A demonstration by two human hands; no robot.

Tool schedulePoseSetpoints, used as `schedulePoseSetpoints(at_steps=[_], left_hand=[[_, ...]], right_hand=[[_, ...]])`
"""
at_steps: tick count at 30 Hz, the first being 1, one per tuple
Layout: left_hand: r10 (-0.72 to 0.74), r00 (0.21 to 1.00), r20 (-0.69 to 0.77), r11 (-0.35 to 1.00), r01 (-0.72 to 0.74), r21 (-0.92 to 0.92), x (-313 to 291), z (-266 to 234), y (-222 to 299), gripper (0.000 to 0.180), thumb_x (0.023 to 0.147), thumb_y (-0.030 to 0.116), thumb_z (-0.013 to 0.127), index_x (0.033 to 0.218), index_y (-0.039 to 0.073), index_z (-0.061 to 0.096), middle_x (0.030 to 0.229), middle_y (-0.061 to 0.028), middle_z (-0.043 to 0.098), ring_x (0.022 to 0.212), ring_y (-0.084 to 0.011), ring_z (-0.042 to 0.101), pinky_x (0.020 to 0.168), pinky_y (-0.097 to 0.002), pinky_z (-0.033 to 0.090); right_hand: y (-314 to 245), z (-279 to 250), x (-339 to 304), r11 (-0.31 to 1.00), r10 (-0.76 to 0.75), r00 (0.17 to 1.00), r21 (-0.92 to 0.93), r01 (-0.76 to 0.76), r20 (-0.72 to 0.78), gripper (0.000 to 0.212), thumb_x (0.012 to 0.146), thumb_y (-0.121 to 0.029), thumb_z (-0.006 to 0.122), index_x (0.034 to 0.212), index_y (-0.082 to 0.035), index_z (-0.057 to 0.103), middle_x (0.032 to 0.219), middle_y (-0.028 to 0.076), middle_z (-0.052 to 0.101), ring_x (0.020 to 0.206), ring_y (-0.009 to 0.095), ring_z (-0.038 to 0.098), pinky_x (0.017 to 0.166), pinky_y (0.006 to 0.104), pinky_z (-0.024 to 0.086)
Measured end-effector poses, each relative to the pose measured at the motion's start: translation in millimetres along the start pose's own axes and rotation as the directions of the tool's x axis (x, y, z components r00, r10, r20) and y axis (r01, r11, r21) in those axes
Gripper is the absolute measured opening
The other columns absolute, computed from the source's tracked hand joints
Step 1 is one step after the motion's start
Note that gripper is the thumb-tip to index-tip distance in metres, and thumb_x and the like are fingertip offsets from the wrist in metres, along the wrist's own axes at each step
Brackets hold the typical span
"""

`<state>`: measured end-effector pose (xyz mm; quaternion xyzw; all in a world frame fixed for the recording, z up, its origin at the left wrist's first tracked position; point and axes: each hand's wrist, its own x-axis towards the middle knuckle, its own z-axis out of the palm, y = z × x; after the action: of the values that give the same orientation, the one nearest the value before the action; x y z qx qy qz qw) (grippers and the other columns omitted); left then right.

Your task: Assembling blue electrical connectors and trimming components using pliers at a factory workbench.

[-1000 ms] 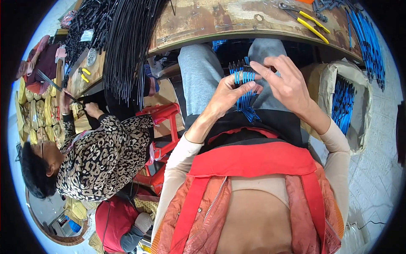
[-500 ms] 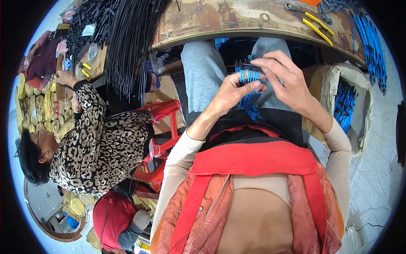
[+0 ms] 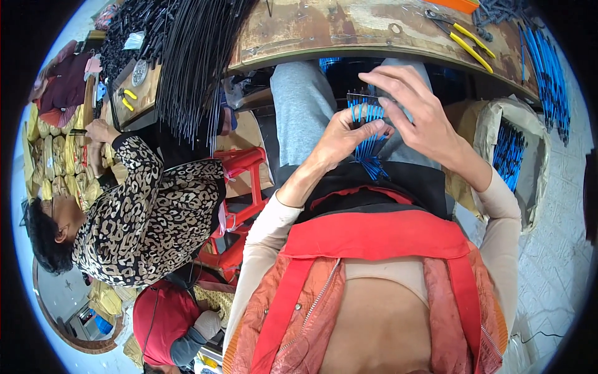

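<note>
My left hand is closed around a bunch of thin blue cables with black ends, held above my lap. The black tips stick up past its fingers, fanned out in a row, and the other ends hang down toward my apron. Just right of the tips is my right hand, its fingers spread and bent slightly over them. I see nothing clearly held in it. A thin dark strand lies by the tips, too fine to tell what it is.
Ahead is a worn wooden table with yellow-handled pliers, blue cables and long black cables. On my right stands a paper-lined box of blue cables. A co-worker in a leopard-print top sits left, by a red stool.
My right hand's fingers have opened and lifted off the black tips. My left hand keeps its grip on the cables in about the same place.
</note>
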<state>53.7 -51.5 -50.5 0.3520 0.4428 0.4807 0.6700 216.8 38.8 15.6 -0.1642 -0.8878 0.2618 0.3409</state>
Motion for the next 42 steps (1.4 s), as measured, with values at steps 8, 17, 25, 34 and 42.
schedulePoseSetpoints(at_steps=[8, 17, 25, 34, 42], left_hand=[[0.027, 0.998, 0.065, 0.999, -0.028, 0.020, 14.1, -11.6, 3.7, 0.026, 0.095, 0.012, 0.062, 0.120, 0.002, 0.062, 0.100, -0.0099, 0.070, 0.095, -0.0173, 0.066, 0.087, -0.0318, 0.052], [0.112, 0.992, -0.052, 0.972, -0.098, 0.215, 47.7, -16.3, 37.6, 0.024, 0.092, 0.002, 0.063, 0.116, -0.002, 0.063, 0.101, -0.0143, 0.071, 0.092, -0.0197, 0.069, 0.086, -0.0313, 0.054], [0.297, 0.955, -0.007, 0.949, -0.294, 0.110, 74.4, 7.6, 76.7, 0.023, 0.093, 0.003, 0.061, 0.115, -0.001, 0.068, 0.109, -0.0070, 0.071, 0.102, -0.0118, 0.064, 0.092, -0.0274, 0.048], [0.345, 0.933, 0.105, 0.896, -0.361, 0.260, 59.1, 9.3, 89.4, 0.023, 0.094, 0.006, 0.062, 0.116, -0.002, 0.065, 0.104, -0.0111, 0.072, 0.099, -0.0153, 0.065, 0.089, -0.0295, 0.050], [0.384, 0.917, 0.105, 0.851, -0.395, 0.346, 82.8, -9.2, 87.9, 0.021, 0.092, 0.006, 0.064, 0.112, 0.002, 0.070, 0.105, -0.0031, 0.072, 0.096, -0.0088, 0.063, 0.085, -0.0249, 0.049]], right_hand=[[13.3, -18.4, -24.0, 0.972, 0.098, 0.994, -0.208, -0.108, -0.057, 0.035, 0.080, 0.002, 0.069, 0.114, -0.003, 0.065, 0.103, 0.014, 0.061, 0.089, 0.028, 0.062, 0.074, 0.0335, 0.050], [76.5, -82.4, 39.5, 0.924, 0.002, 0.980, -0.375, -0.079, -0.199, 0.017, 0.086, -0.003, 0.064, 0.102, -0.002, 0.066, 0.093, 0.015, 0.064, 0.088, 0.031, 0.063, 0.076, 0.0370, 0.050], [227.3, -181.4, 115.6, 0.821, 0.399, 0.912, -0.481, -0.307, 0.099, 0.016, 0.078, -0.011, 0.068, 0.089, 0.001, 0.071, 0.084, 0.019, 0.068, 0.080, 0.035, 0.067, 0.074, 0.0385, 0.052], [242.1, -188.9, 119.3, 0.831, 0.302, 0.948, -0.515, -0.210, 0.101, 0.016, 0.076, -0.010, 0.067, 0.087, 0.002, 0.071, 0.084, 0.018, 0.069, 0.078, 0.030, 0.068, 0.073, 0.0328, 0.052], [84.8, -131.3, 85.7, 0.954, -0.087, 0.995, -0.292, 0.073, -0.037, 0.018, 0.086, -0.005, 0.065, 0.103, -0.002, 0.070, 0.087, 0.012, 0.065, 0.081, 0.025, 0.064, 0.073, 0.0310, 0.049]])
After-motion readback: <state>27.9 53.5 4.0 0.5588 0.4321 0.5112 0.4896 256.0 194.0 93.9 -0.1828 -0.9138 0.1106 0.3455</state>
